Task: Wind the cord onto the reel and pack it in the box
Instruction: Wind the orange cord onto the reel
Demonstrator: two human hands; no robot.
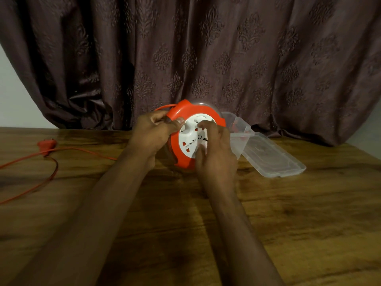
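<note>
Reel (186, 139) upright on table (185, 223), left hand (153, 132) gripping its rim, right hand (214, 149) fingers pinching its white hub, cord (49, 150) trailing left, box (241, 133) open behind.

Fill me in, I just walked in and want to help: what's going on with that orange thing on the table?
A person is holding an orange cord reel upright on the wooden table. The left hand grips its rim, and the right hand is on the white socket face. Much of the orange cord and its plug lie loose on the left. A clear plastic box sits open behind the reel, its lid flat on the table.
</note>
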